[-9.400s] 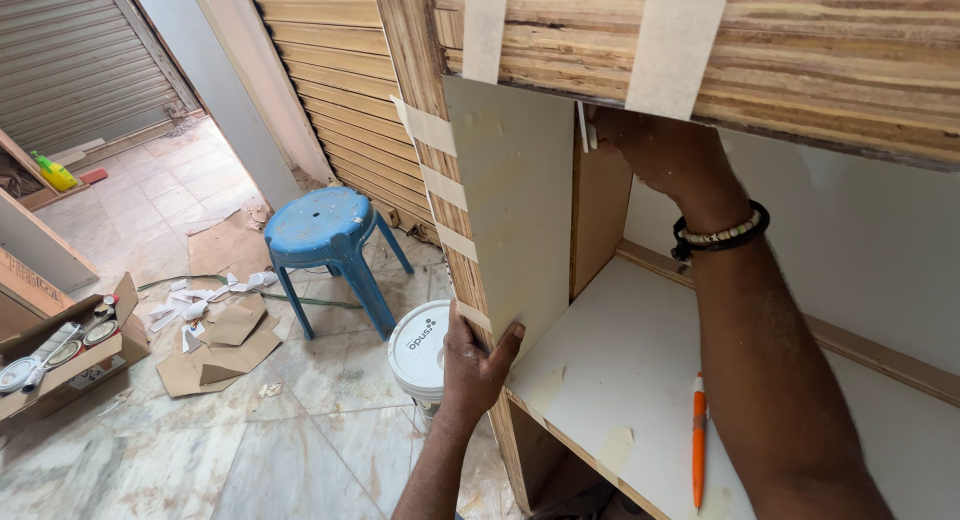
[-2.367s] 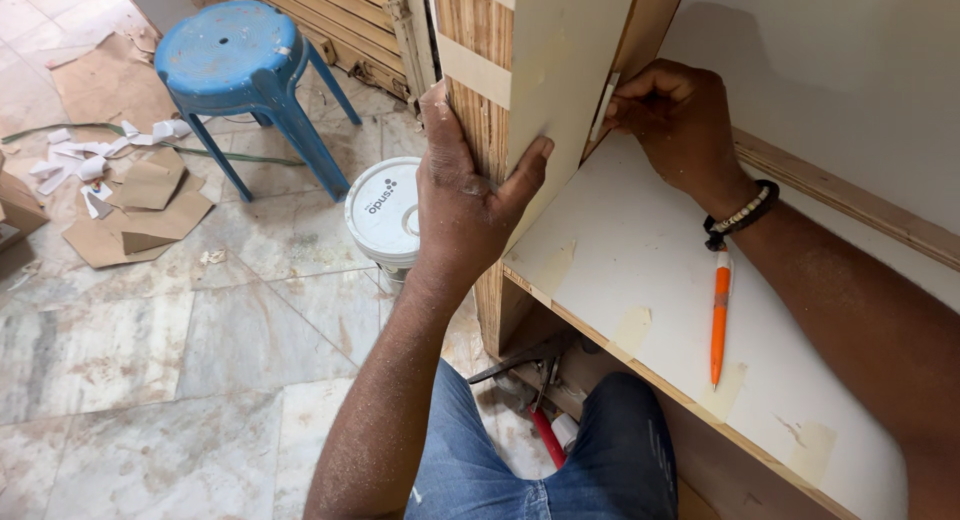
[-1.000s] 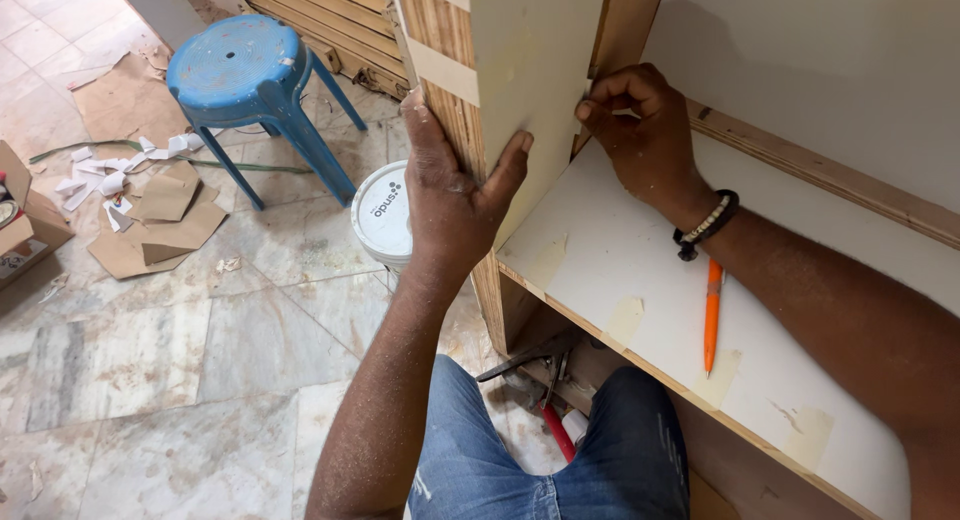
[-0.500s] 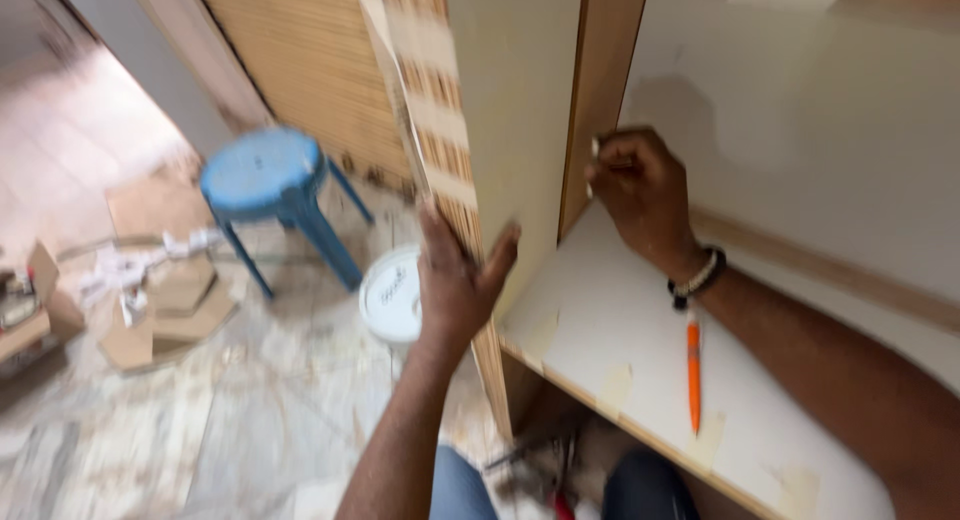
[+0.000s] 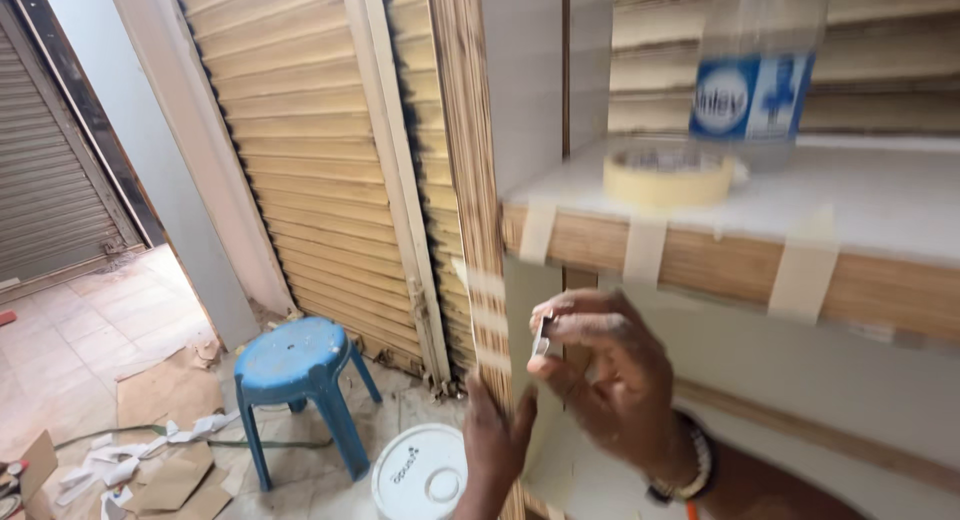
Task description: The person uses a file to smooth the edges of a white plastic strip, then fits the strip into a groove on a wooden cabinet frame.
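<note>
My right hand is raised in front of the shelf unit and pinches a small flat pale piece between thumb and fingertips; a dark bead bracelet sits on its wrist. Lower down, my left hand clasps the front edge of the upright plywood panel, with the thumb on its pale face. Strips of masking tape bridge the shelf's wooden front edge. The picture is blurred by motion.
On the white shelf top lie a roll of masking tape and a clear plastic bottle. On the tiled floor stand a blue plastic stool and a white lidded bucket, with cardboard scraps to the left. A slatted shutter is behind.
The view has swung upward, bringing the shelf top, tape roll and bottle into sight. My right hand has come off the panel's inner edge and risen with the small piece. My left hand stays on the panel.
</note>
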